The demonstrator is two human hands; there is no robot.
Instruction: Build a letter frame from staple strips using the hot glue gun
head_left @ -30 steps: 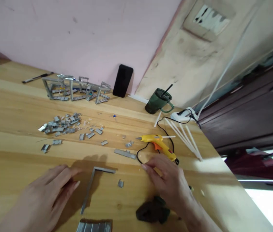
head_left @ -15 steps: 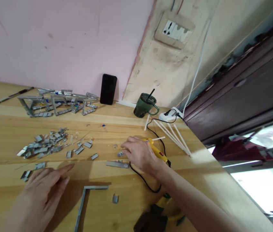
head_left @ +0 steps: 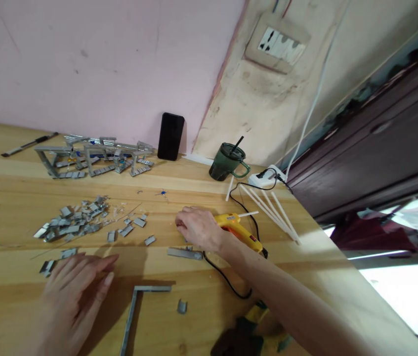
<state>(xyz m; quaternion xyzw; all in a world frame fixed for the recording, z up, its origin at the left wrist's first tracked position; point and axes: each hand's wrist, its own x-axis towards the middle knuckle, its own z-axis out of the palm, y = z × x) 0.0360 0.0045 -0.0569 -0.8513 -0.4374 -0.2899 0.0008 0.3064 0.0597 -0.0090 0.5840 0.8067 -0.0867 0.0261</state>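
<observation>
My right hand (head_left: 198, 229) is low over the table with its fingers curled together, covering the spot where a small round silvery piece lay. What the fingertips hold, if anything, is hidden. Right behind it lies a yellow hot glue gun (head_left: 244, 236) with a white glue stick in its back. Just below the hand is a flat grey metal strip (head_left: 185, 253). My left hand (head_left: 79, 291) hovers at the lower left, fingers loosely stretched and holding nothing. Close to it are small bent metal pieces (head_left: 48, 267) and an L-shaped metal strip (head_left: 134, 306).
A heap of metal clips (head_left: 77, 220) lies left. Behind it stand metal frames (head_left: 90, 160) and a pen (head_left: 29, 144). A phone (head_left: 171, 137) leans on the wall; a green mug (head_left: 226, 162), power strip (head_left: 267, 176) and glue sticks (head_left: 271, 210) are right. Dark-and-yellow tool (head_left: 244, 336) sits in front.
My right hand has moved slightly left, and its fingers have curled over the small round piece, which is now hidden. My left hand stays nearly in place. The whole view has shifted a little.
</observation>
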